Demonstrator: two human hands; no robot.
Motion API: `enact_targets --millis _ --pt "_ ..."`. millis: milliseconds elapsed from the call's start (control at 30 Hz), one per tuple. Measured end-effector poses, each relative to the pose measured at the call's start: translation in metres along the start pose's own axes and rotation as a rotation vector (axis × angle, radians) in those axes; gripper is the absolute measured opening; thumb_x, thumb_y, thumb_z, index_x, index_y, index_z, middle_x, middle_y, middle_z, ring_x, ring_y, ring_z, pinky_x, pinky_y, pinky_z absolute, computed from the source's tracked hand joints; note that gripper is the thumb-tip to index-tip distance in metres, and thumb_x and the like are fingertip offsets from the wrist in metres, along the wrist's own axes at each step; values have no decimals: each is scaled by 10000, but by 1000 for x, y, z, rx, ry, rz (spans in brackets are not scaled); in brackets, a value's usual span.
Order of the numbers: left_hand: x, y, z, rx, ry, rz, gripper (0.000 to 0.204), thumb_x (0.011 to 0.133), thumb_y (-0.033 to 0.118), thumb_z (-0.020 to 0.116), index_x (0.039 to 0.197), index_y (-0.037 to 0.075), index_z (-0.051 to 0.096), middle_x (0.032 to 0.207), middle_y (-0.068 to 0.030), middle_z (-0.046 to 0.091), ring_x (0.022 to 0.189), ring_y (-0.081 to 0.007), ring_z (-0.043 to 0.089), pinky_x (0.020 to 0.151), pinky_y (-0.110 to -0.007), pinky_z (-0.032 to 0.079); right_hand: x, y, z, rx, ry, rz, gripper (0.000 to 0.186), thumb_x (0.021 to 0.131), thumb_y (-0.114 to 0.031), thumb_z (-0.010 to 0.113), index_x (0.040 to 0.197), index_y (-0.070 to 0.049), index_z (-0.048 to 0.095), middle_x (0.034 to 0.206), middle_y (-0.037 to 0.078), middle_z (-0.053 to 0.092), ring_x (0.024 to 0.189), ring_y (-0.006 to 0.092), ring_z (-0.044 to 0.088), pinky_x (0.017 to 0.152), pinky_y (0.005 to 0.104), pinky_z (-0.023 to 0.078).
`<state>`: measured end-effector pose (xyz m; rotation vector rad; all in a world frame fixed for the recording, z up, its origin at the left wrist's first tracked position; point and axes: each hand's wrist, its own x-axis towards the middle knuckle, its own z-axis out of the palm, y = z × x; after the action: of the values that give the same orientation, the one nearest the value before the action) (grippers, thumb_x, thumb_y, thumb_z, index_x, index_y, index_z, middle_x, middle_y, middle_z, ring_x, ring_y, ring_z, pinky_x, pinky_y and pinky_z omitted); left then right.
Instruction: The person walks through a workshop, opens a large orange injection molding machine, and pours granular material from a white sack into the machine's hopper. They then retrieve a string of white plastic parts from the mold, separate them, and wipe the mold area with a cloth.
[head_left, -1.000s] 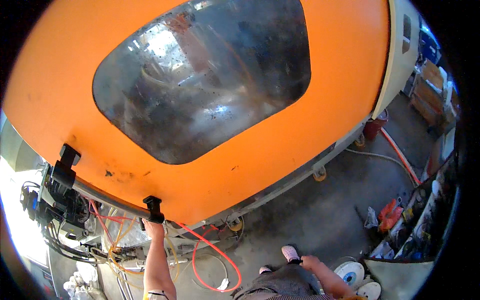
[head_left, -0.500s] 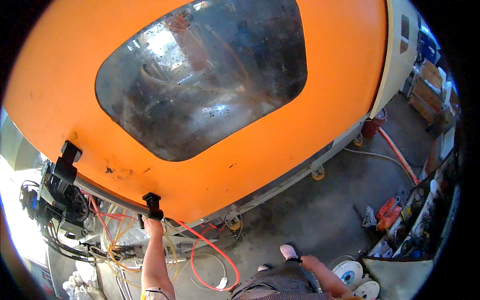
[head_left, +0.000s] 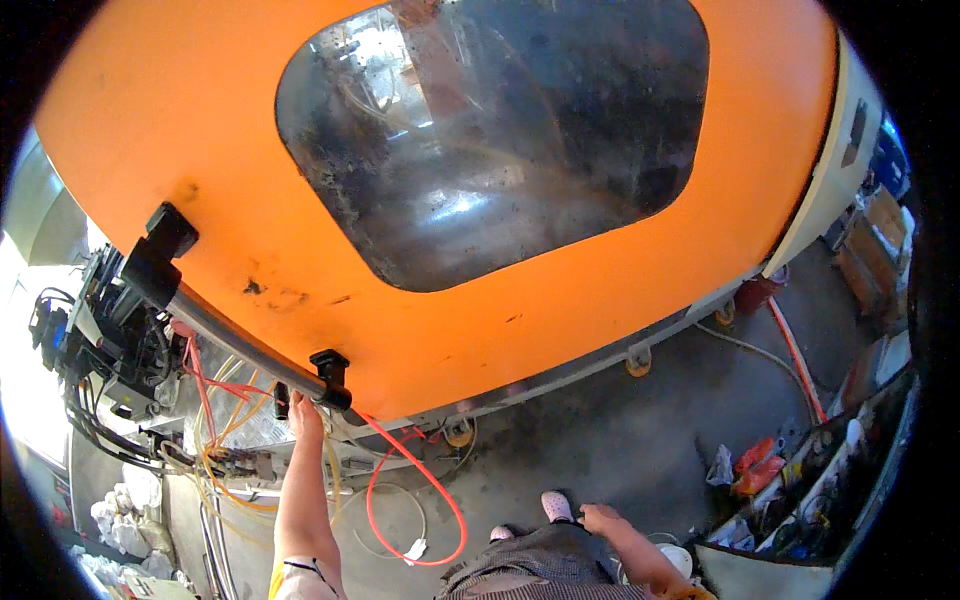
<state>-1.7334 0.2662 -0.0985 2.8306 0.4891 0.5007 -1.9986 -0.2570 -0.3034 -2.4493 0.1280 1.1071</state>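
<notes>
Spreads out as grey floor (head_left: 590,440), uneven in tone. Carries a dark red bucket (head_left: 757,292) at far right, with a red-and-white hose (head_left: 797,360) just beside; a crumpled orange-red bag (head_left: 757,472) at right; pink shoes (head_left: 557,507) (one partly hidden by clothing) near the middle; heaped white bags (head_left: 130,512) at near left.

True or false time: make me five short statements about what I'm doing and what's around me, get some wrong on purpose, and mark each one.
1. The left hand is at the lower end of the grey handle bar. True.
2. The right hand is gripping the red hose. False: it is low beside the dark clothing, apart from the hose.
3. The big panel is blue. False: it is orange.
4. A dark, smudged window is set into the panel. True.
5. The visible shoes are solid black. False: they are pale pink with dark specks.
</notes>
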Motion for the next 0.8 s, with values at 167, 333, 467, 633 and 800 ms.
enact_targets --millis 167,333,467,633,800 --pt "6 -17 9 -14 23 141 220 755 -1 463 938 14 583 954 -144 546 917 -331 525 748 -399 435 1 5 4 89 74 -25 333 802 -305 545 1038 -70 551 1043 156 574 958 336 542 792 426 441" --pt "7 -26 17 125 48 271 138 795 76 513 832 -25 600 905 -192 550 862 -339 540 715 -401 444 2 43 55 40 2 33 330 781 -290 543 1032 -76 560 1056 164 568 975 334 538 802 428 441" --pt "9 -21 15 -254 42 75 137 784 82 521 828 -26 594 922 -213 561 828 -380 547 688 -445 448 -9 54 70 42 -24 51 326 757 -269 532 1010 -67 571 1048 177 569 982 340 537 815 431 437" --pt "-3 -22 -3 38 -100 228 140 744 9 483 857 3 566 985 -187 503 910 -357 509 765 -420 433 -27 48 68 -34 -67 33 320 740 -230 535 1003 -51 574 1041 182 570 986 349 533 814 430 438" --pt "-6 -26 2 58 61 260 117 743 151 585 816 60 588 904 -144 514 856 -328 537 686 -424 455 -34 22 41 -47 -1 -1 333 749 -255 557 1009 -46 571 1029 183 574 966 352 537 810 425 440"
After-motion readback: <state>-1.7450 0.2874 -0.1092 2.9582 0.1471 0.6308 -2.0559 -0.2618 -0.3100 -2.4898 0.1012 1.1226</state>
